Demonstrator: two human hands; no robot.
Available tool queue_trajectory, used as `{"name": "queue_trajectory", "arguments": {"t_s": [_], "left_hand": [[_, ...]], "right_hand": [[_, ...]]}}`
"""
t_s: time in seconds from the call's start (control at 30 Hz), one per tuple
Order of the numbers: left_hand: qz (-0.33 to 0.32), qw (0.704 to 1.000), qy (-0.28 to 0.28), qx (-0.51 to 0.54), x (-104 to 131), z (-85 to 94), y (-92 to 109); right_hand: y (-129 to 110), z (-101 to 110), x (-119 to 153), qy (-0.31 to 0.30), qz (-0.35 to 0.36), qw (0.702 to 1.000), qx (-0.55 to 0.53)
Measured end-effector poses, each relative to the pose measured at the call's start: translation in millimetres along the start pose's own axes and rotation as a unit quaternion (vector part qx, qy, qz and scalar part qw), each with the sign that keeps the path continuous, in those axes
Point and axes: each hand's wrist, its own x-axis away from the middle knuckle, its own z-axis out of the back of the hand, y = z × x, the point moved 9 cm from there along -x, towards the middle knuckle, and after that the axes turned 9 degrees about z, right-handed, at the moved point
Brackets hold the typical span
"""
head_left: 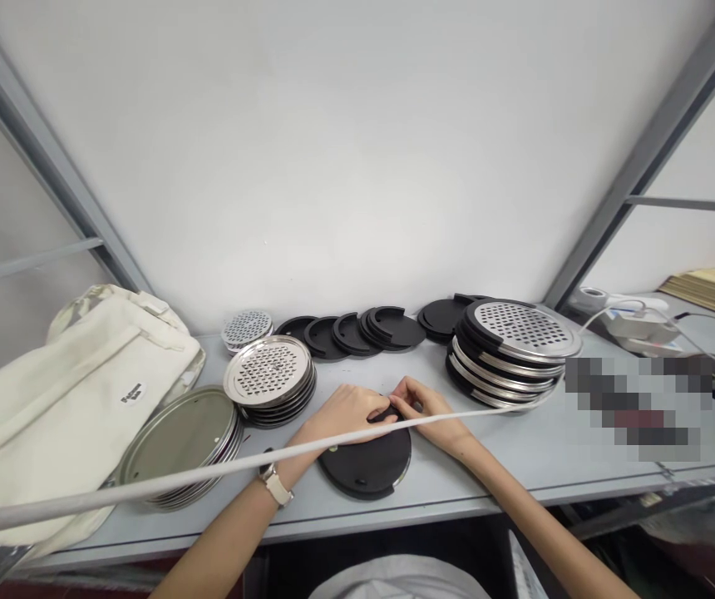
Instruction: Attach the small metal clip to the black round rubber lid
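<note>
A round black disc (pixel 367 462) with a small knob near its front edge lies on the grey table before me. My left hand (pixel 354 413), with a watch on the wrist, curls over the disc's far part, its fingers closed around the rim. From the right, my right hand (pixel 423 408) meets it at the same far edge, thumb and finger pinched together. What sits between those fingertips is too small to make out. Left of my hands stands a stack of perforated metal discs (pixel 270 372). To the right is a taller stack of perforated metal discs with black rims (pixel 513 333).
Several black discs (pixel 398 327) lie overlapping along the wall. A small perforated stack (pixel 247 327), olive-green round plates (pixel 179 437) and a cream canvas bag (pixel 83 399) occupy the left. A pale cord (pixel 208 474) crosses in front of my view. Cables (pixel 638 304) lie right.
</note>
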Motion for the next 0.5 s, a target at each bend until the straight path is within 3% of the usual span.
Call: {"name": "queue_trajectory", "arguments": {"t_s": [0.5], "left_hand": [[-0.008, 1.000, 0.016, 0.012, -1.0, -3.1, -2.7]], "right_hand": [[0.9, -2.8, 0.9, -0.029, 0.003, 1.000, 0.011]]}}
